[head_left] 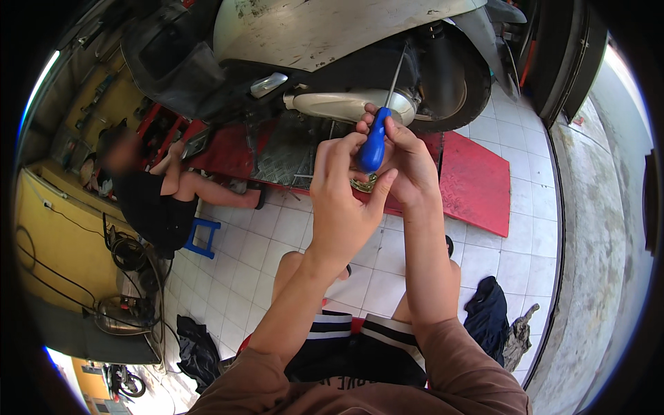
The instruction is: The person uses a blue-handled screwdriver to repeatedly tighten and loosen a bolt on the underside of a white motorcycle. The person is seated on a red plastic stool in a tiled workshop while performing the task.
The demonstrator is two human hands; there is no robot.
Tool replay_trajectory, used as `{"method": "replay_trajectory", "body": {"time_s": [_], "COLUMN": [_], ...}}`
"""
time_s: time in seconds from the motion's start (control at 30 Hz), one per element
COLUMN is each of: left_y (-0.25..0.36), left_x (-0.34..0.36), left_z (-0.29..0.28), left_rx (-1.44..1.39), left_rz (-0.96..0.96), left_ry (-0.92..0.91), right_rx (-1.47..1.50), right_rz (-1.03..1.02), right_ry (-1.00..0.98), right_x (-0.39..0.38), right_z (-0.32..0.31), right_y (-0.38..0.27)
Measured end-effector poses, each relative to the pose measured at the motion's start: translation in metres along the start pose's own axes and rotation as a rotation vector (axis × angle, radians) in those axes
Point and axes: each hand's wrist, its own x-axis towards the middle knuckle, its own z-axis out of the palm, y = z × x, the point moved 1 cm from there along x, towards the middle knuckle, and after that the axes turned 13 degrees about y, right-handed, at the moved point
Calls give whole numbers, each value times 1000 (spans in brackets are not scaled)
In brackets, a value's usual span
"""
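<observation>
In front of me my right hand grips a screwdriver by its blue bulbous handle. The thin metal shaft points up and slightly right, toward the scooter's rear wheel. My left hand curls around the butt end of that handle, fingers against its left side and thumb below. A small yellowish shiny thing shows between my hands; what it is and whether I hold it cannot be made out. Beyond the screwdriver is the scooter's silvery engine casing, beneath a scuffed pale body panel.
The scooter stands over a red platform with a metal tread plate. At left another person sits on a blue stool. Dark cloths lie on the tiled floor. Hoses hang by the yellow wall.
</observation>
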Motion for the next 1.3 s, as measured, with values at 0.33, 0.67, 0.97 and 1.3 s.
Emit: {"method": "replay_trajectory", "body": {"time_s": [0.33,0.67,0.97,1.3], "left_y": [1,-19,-11,-1], "left_x": [11,-9,-6,9], "left_z": [3,0,-2,-7], "left_rx": [198,-346,-450,0], "left_rz": [293,-432,-385,127], "left_ry": [-25,-156,-40,-118], "right_rx": [-175,8,-393,-398], "right_rz": [-110,27,-33,-206], "right_ry": [201,36,214,281], "right_x": [0,1,-6,-5], "right_z": [-3,-1,0,2], "right_y": [-5,-4,-10,-16]}}
